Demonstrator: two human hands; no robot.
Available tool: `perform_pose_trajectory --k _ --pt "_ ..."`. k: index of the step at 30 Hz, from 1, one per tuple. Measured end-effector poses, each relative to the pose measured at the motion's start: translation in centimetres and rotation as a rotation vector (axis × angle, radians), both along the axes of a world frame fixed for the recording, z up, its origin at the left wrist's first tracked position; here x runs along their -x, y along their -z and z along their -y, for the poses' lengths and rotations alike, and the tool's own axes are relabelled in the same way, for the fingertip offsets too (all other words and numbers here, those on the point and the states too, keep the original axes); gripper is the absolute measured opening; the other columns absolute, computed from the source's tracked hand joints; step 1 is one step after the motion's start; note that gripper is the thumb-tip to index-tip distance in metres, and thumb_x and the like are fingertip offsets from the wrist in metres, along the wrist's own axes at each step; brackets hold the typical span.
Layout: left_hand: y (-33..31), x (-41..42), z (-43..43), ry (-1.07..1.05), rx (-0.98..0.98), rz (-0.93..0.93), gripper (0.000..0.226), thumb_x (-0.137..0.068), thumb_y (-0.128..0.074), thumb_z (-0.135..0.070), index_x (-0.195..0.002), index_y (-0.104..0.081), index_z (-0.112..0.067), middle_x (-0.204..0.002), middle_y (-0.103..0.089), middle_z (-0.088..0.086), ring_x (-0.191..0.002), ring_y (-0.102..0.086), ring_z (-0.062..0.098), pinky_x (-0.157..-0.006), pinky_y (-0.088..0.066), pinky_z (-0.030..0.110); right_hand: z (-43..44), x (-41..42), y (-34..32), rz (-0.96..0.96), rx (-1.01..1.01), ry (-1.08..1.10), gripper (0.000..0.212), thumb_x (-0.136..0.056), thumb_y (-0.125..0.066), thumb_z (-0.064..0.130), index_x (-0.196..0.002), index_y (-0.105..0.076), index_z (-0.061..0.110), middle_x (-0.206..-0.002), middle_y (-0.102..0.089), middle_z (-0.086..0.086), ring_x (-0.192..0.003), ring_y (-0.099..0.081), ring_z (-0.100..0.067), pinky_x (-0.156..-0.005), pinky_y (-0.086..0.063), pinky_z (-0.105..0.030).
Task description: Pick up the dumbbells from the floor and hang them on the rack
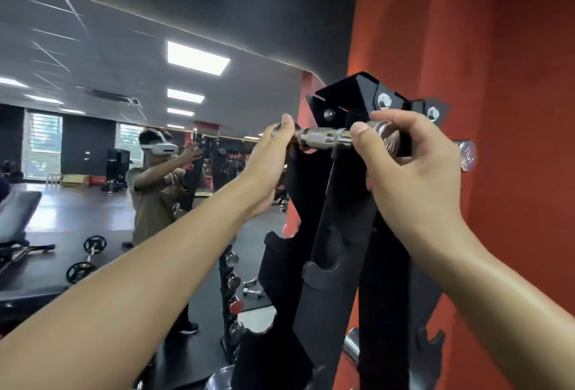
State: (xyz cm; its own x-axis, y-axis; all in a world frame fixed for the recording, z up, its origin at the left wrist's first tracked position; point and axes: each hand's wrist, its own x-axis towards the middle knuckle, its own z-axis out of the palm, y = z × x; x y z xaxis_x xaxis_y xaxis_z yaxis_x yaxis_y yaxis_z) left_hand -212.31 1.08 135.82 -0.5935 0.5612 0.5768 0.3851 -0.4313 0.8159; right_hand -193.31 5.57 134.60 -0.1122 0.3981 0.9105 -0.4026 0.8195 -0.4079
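Both hands are closed on one chrome dumbbell (326, 137), left hand (273, 153) and right hand (404, 156) at opposite ends; it is held level, lengthwise left-right, at the black rack's (339, 234) top.

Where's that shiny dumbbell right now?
The chrome dumbbell is up at the top of the black rack, held level between the left hand and right hand.

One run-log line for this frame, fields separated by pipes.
stage: hanging | held: dumbbell, level, at rack top | left hand: grip on left end | right hand: grip on right end | seated: cannot tell
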Motion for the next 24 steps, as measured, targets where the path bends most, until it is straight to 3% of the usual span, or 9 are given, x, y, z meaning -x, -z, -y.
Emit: perform_pose_trajectory --k 4,6,8,10,13,15,19,22,24 --pt "-0.2 -0.7 -0.2 0.094 0.080 0.056 0.056 -0.086 -0.059 -0.059 -0.122 -0.075 -0.018 -0.124 -0.075 0.009 -0.122 -0.068 0.030 -0.115 -0.044 0.052 -0.1 0.0 -0.5 -0.058 -0.084 0.034 0.009 -0.088 -0.079 0.026 -0.089 -0.071 0.023 -0.063 -0.056 0.019 -0.054 -0.049 0.002 -0.057 -0.039 -0.012" --pt "-0.4 -1.1 -0.2 0.071 0.080 0.041 0.047 -0.088 -0.058 -0.056 -0.111 -0.078 -0.020 -0.118 -0.077 0.004 -0.117 -0.070 0.024 -0.113 -0.044 0.047 0.1 -0.1 -0.9 -0.052 -0.115 0.058 0.009 -0.088 -0.076 0.024 -0.085 -0.069 0.020 -0.060 -0.056 0.020 -0.053 -0.049 0.002 -0.056 -0.039 -0.013" --pt "-0.4 -1.1 -0.4 -0.017 0.059 -0.011 0.033 -0.096 -0.056 -0.058 -0.098 -0.073 -0.030 -0.108 -0.068 -0.015 -0.105 -0.061 0.002 -0.101 -0.041 0.035 0.1 -0.2 -1.0 -0.040 -0.117 0.063 0.011 -0.089 -0.075 0.025 -0.084 -0.067 0.020 -0.060 -0.056 0.018 -0.055 -0.051 -0.001 -0.057 -0.044 -0.022" --pt "-0.3 -1.2 -0.1 -0.120 0.030 -0.071 0.025 -0.100 -0.053 -0.060 -0.107 -0.061 -0.036 -0.104 -0.055 -0.028 -0.097 -0.048 -0.011 -0.086 -0.038 0.025 0.0 -0.2 -1.0 -0.035 -0.126 0.058 0.013 -0.090 -0.076 0.026 -0.085 -0.067 0.018 -0.062 -0.055 0.016 -0.057 -0.051 -0.004 -0.060 -0.044 -0.026" --pt "-0.3 -1.6 1.2 -0.265 -0.049 -0.149 0.016 -0.102 -0.058 -0.053 -0.109 -0.059 -0.039 -0.108 -0.059 -0.027 -0.098 -0.052 -0.014 -0.078 -0.037 0.014 0.2 -0.6 -0.8 -0.039 -0.158 0.045 0.016 -0.093 -0.076 0.027 -0.088 -0.067 0.014 -0.066 -0.054 0.015 -0.057 -0.048 -0.002 -0.061 -0.039 -0.018" --pt "-0.4 -2.3 2.6 -0.356 -0.098 -0.188 0.008 -0.103 -0.060 -0.046 -0.107 -0.061 -0.039 -0.109 -0.063 -0.023 -0.098 -0.057 -0.010 -0.079 -0.041 0.015 0.2 -0.8 -0.7 -0.035 -0.180 0.048 0.018 -0.094 -0.074 0.031 -0.090 -0.068 0.015 -0.071 -0.057 0.013 -0.062 -0.051 -0.004 -0.065 -0.040 -0.020" --pt "-0.3 -4.9 5.6 -0.473 -0.143 -0.176 0.005 -0.104 -0.058 -0.037 -0.105 -0.062 -0.037 -0.108 -0.066 -0.010 -0.088 -0.063 0.014 -0.083 -0.051 0.035 0.1 -1.4 0.0 -0.045 -0.214 0.076 0.023 -0.093 -0.069 0.040 -0.099 -0.070 0.018 -0.089 -0.066 0.007 -0.081 -0.061 -0.013 -0.078 -0.049 -0.032" --pt "0.1 -7.6 7.6 -0.563 -0.149 -0.160 0.006 -0.103 -0.059 -0.033 -0.102 -0.065 -0.035 -0.105 -0.068 -0.006 -0.082 -0.062 0.006 -0.074 -0.050 0.027 0.0 -2.1 0.8 -0.053 -0.297 0.128 0.028 -0.090 -0.072 0.038 -0.110 -0.070 0.018 -0.109 -0.067 0.002 -0.108 -0.061 -0.023 -0.098 -0.038 -0.020" --pt "0.6 -10.0 9.1 -0.636 -0.159 -0.159 0.008 -0.102 -0.061 -0.029 -0.098 -0.066 -0.032 -0.100 -0.069 -0.006 -0.072 -0.061 -0.001 -0.066 -0.048 0.019 0.1 -2.7 1.3 -0.065 -0.345 0.100 0.034 -0.088 -0.077 0.033 -0.116 -0.071 0.016 -0.120 -0.064 -0.006 -0.118 -0.056 -0.029 -0.103 -0.029 -0.013"
